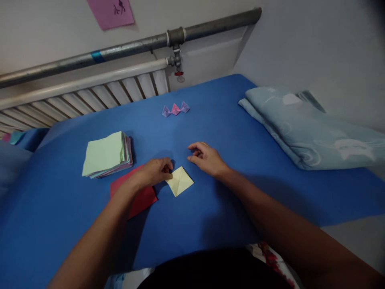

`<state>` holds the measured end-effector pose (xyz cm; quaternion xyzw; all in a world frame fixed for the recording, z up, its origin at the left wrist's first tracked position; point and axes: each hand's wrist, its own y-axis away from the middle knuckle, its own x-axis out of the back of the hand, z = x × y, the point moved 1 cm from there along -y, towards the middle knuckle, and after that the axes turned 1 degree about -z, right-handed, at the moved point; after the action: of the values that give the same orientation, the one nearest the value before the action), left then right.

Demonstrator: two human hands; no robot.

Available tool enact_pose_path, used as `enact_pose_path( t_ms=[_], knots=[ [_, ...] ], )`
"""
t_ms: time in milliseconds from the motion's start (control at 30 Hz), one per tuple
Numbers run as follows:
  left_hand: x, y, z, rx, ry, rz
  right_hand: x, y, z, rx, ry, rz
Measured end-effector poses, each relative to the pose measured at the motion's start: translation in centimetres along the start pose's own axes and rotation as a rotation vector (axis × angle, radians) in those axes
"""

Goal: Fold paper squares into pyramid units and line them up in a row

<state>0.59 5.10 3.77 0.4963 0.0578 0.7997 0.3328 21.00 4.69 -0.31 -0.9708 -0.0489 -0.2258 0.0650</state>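
Note:
A small pale-yellow folded paper square (182,182) lies on the blue cloth, with crease lines meeting on its upper face. My left hand (155,170) pinches its left corner between thumb and fingers. To the right of the paper, my right hand (207,158) hovers apart from it, thumb and fingers loosely bent with a gap between them and nothing inside. Partly under my left forearm rests a red paper sheet (146,199). Further left is a stack of coloured paper (104,152), light green on top.
Three small folded paper boats (175,109), purple, pink and purple, sit in a row toward the back. A folded light-blue blanket (313,128) lies at right on the blue-covered bed (210,224). Behind the bed run a radiator (90,100) and a metal pipe (132,47).

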Motion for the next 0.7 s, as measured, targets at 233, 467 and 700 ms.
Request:
enact_pose_path(
  t_ms=[233, 467, 700],
  knots=[
    [0.1, 1.5, 0.6, -0.023, 0.176, -0.006, -0.1, 0.0, 0.2, 0.018, 0.029, 0.003],
    [-0.2, 1.1, 2.1, 0.078, 0.001, -0.04, 0.0, 0.1, -0.2, 0.038, 0.094, -0.018],
    [-0.4, 1.0, 2.8, 0.156, -0.039, -0.098, 0.0, 0.0, -0.3, 0.037, 0.103, -0.038]
  ],
)
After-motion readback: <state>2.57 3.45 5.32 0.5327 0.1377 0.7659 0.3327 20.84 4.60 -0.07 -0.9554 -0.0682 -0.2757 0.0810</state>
